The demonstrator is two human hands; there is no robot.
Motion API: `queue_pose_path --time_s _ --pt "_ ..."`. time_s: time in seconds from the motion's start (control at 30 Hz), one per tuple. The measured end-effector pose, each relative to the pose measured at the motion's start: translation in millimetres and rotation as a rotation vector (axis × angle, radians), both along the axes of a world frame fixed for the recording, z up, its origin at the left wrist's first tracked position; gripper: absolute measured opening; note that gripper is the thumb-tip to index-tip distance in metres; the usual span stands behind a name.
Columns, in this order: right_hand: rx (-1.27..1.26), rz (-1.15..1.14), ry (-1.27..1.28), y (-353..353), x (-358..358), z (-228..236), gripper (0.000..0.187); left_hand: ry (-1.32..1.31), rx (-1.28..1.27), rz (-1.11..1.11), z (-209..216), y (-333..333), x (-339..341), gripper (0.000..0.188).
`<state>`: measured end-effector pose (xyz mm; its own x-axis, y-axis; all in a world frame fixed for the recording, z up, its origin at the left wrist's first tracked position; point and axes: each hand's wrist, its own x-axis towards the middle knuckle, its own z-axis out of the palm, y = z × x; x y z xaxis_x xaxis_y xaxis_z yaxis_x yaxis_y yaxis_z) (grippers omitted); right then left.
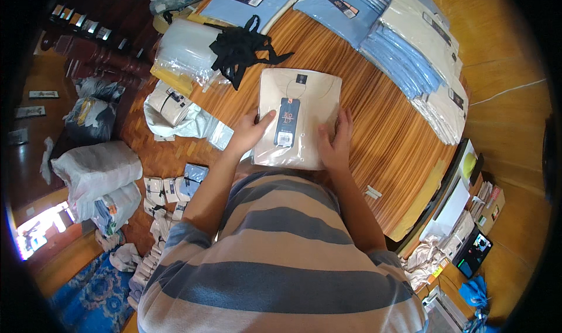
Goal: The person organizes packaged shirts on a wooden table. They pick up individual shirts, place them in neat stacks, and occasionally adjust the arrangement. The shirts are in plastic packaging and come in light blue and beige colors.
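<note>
One bagged garment [313, 119], long axis twelve-to-six, is pinched at nine o'clock by the left hand [252, 133], edged at four by the spread right hand [336, 144].

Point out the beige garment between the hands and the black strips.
Beige garment [314, 119]: head view, its front, right of the dark tag [287, 123].
Black strips [235, 46]: head view, middle of the tangled bundle.

the table [392, 151] is brown, striped wood grain with a rounded edge. light blue packaged garments [336, 8] and cream packaged garments [440, 117] line its far and right sides. at left, black straps [237, 47] lie against clear plastic bags [184, 43]; a small white object [373, 192] lies at near right.
</note>
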<state>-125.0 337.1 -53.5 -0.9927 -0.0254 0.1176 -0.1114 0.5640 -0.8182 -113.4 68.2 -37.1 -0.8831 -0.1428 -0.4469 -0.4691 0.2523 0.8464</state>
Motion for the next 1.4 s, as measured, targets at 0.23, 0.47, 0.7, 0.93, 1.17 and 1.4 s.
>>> queue_pose_path --time_s 0.23,0.47,0.7,0.93,1.17,1.4 --pt "-0.13 -0.069 -0.293 22 -4 -14 0.069 0.276 -0.301 0.028 2 -5 0 0.05" --pt "-0.056 -0.119 -0.279 10 -11 17 0.058 0.261 -0.448 -0.046 41 -16 -17 0.037" --pt "-0.293 -0.114 -0.366 7 -10 17 0.054 0.238 -0.3 -0.045 25 -22 -40 0.041" --pt "-0.378 -0.175 -0.302 -1 -6 5 0.051 0.24 -0.122 -0.054 16 -29 -36 0.044" --pt "-0.302 -0.132 -0.31 0 -6 9 0.05 0.231 0.147 -0.022 11 -30 -30 0.041" --pt "-0.422 -0.126 -0.324 4 -5 -4 0.045 0.143 0.375 -0.108 31 -15 -27 0.049"
